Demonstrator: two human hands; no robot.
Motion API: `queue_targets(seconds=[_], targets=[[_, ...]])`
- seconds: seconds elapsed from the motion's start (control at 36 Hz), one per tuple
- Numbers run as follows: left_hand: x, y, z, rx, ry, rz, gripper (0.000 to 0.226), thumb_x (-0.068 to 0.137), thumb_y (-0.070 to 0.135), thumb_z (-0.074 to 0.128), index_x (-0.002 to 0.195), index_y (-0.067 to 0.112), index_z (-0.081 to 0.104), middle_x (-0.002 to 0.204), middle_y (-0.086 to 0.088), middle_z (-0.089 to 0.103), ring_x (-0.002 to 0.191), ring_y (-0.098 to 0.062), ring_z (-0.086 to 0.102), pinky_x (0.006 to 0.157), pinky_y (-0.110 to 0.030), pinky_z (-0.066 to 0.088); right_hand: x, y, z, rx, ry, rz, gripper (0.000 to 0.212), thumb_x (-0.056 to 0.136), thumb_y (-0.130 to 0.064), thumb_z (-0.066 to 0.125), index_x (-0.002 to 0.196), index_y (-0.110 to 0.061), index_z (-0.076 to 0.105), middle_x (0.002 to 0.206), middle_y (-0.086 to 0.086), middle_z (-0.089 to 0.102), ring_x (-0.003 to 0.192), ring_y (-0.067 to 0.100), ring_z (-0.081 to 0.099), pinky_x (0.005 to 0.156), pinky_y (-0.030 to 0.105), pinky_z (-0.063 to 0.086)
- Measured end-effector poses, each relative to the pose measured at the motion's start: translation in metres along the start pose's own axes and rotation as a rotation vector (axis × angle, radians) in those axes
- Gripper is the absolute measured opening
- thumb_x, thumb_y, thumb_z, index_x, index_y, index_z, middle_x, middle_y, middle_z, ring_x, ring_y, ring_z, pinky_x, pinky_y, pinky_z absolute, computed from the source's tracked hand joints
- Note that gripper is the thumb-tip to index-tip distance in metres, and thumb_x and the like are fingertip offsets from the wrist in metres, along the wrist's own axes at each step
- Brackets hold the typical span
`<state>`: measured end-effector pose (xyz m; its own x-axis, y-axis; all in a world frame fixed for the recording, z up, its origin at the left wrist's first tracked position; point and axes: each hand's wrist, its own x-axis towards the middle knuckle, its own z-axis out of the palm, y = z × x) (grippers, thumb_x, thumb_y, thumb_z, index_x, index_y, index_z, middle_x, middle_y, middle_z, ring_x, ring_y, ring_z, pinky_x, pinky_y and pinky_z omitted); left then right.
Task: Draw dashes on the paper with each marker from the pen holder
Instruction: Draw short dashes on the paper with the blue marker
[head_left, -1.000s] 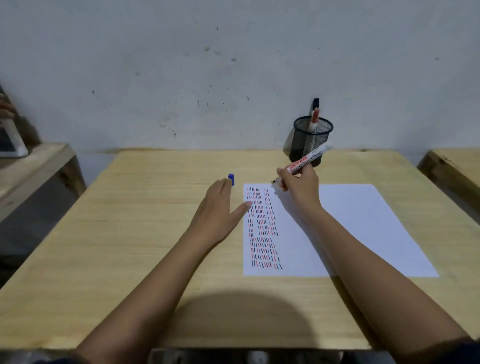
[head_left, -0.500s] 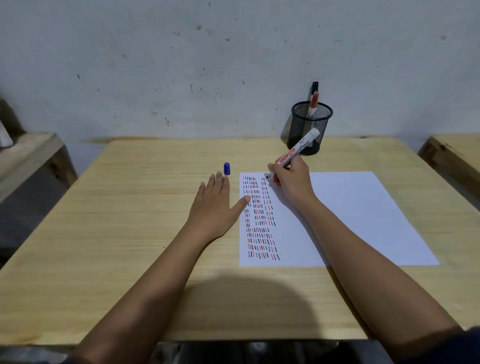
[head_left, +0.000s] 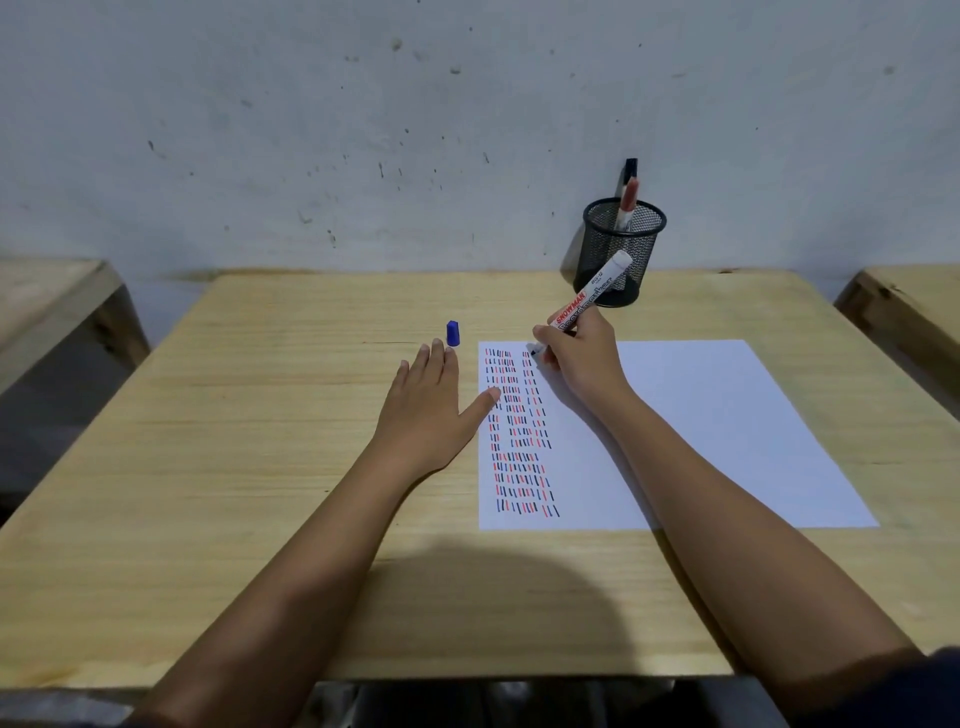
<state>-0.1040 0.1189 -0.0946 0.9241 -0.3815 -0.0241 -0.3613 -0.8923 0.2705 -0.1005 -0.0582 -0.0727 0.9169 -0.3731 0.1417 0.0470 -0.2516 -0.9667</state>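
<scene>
A white sheet of paper (head_left: 727, 431) lies on the wooden table (head_left: 260, 467), its left strip filled with rows of red, black and blue dashes. My right hand (head_left: 584, 364) grips a white board marker (head_left: 592, 293) with its tip touching the top of the dashed strip. My left hand (head_left: 431, 410) rests flat on the table, fingers apart, its thumb on the paper's left edge. A blue marker cap (head_left: 452, 333) stands upright just beyond my left fingertips. The black mesh pen holder (head_left: 618, 254) at the back holds a red marker (head_left: 629, 200) and a black one (head_left: 630, 169).
The table's back edge meets a scuffed white wall. Other wooden tables stand to the left (head_left: 47, 296) and the right (head_left: 914, 306), with gaps between them and this one. The right part of the paper is blank.
The view has shifted, so everything sits a little lower and to the left in the frame. The marker's tip has come down onto the top of the dashed strip. My left hand stays flat.
</scene>
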Motion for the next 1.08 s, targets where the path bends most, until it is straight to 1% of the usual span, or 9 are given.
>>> queue_targets(seconds=[0.22,0.39,0.53,0.64,0.69,0.78,0.89,0.97,1.08], targets=[[0.001,0.0,-0.002,-0.03,0.008,0.002,0.082,0.091,0.062,0.023,0.15,0.008,0.005,0.161,-0.008,-0.001,0.148,-0.019,-0.005,0.12,-0.038,-0.002,-0.002,-0.003,0.0,0.015,-0.005,0.007,0.012,0.085,-0.003,0.057,0.085,-0.005,0.045,0.071,0.006,0.05,0.052,0.007,0.054,0.045,0.006,0.039],[0.002,-0.001,-0.007,-0.128,0.019,-0.016,0.086,0.087,0.063,0.036,0.147,0.005,0.016,0.159,-0.011,0.014,0.147,-0.025,0.011,0.12,-0.042,0.012,-0.007,-0.012,-0.007,0.321,0.085,0.091,0.015,0.088,0.001,0.054,0.094,-0.005,0.042,0.064,0.007,0.048,0.036,-0.001,0.048,0.04,0.011,0.04],[0.031,0.014,-0.074,-0.439,0.233,0.017,0.082,0.088,0.049,0.052,0.15,0.015,0.012,0.155,-0.004,0.02,0.143,-0.024,0.018,0.111,-0.036,0.023,0.018,-0.059,-0.021,0.527,0.121,-0.001,0.012,0.09,-0.005,0.054,0.1,-0.004,0.048,0.069,0.007,0.049,0.044,0.003,0.051,0.046,0.017,0.047],[0.046,0.014,-0.07,-0.436,0.192,0.022,0.057,0.091,0.035,0.053,0.142,0.016,0.035,0.129,-0.007,0.041,0.129,-0.023,0.035,0.093,-0.025,0.028,0.018,-0.054,-0.023,0.536,0.089,0.029,0.005,0.092,-0.009,0.053,0.093,-0.004,0.051,0.072,0.006,0.052,0.051,0.007,0.053,0.055,0.022,0.049],[0.043,0.019,-0.067,-0.42,0.251,0.026,0.035,0.092,0.025,0.054,0.123,0.01,0.055,0.106,-0.007,0.048,0.111,-0.027,0.049,0.084,-0.024,0.033,0.007,-0.06,-0.036,0.523,0.091,0.002,0.006,0.092,-0.008,0.052,0.086,-0.006,0.053,0.072,0.007,0.054,0.05,0.005,0.054,0.055,0.017,0.049],[0.038,0.028,-0.066,-0.469,0.349,0.017,0.018,0.09,0.016,0.057,0.096,0.002,0.066,0.09,-0.008,0.053,0.088,-0.024,0.053,0.07,-0.024,0.035,0.001,-0.069,-0.048,0.52,0.066,-0.044,0.012,0.09,-0.004,0.053,0.079,-0.008,0.056,0.071,0.009,0.057,0.049,0.005,0.055,0.055,0.015,0.049],[0.025,0.036,-0.054,-1.039,0.375,-0.075,0.007,0.08,0.009,0.069,0.08,0.002,0.07,0.08,-0.007,0.062,0.072,-0.018,0.057,0.057,-0.016,0.047,-0.012,-0.062,-0.045,0.612,0.035,0.012,0.005,0.087,0.0,0.055,0.084,-0.003,0.058,0.066,0.006,0.057,0.049,0.005,0.054,0.051,0.013,0.047],[0.018,0.045,-0.051,-1.403,0.282,-0.109,0.002,0.077,0.011,0.073,0.078,0.012,0.073,0.08,-0.002,0.069,0.078,-0.016,0.065,0.067,-0.027,0.051,-0.018,-0.059,-0.041,0.687,0.032,0.048,0.007,0.086,0.003,0.056,0.084,-0.003,0.06,0.057,0.0,0.059,0.047,0.004,0.052,0.047,0.012,0.044],[0.011,0.055,-0.056,-1.677,0.197,-0.058,0.01,0.078,0.006,0.07,0.088,0.007,0.071,0.077,0.0,0.074,0.076,-0.008,0.07,0.07,-0.013,0.053,-0.023,-0.061,-0.037,0.774,0.01,0.072,0.01,0.085,0.003,0.056,0.081,-0.005,0.061,0.05,-0.005,0.058,0.046,0.003,0.052,0.046,0.011,0.044]])
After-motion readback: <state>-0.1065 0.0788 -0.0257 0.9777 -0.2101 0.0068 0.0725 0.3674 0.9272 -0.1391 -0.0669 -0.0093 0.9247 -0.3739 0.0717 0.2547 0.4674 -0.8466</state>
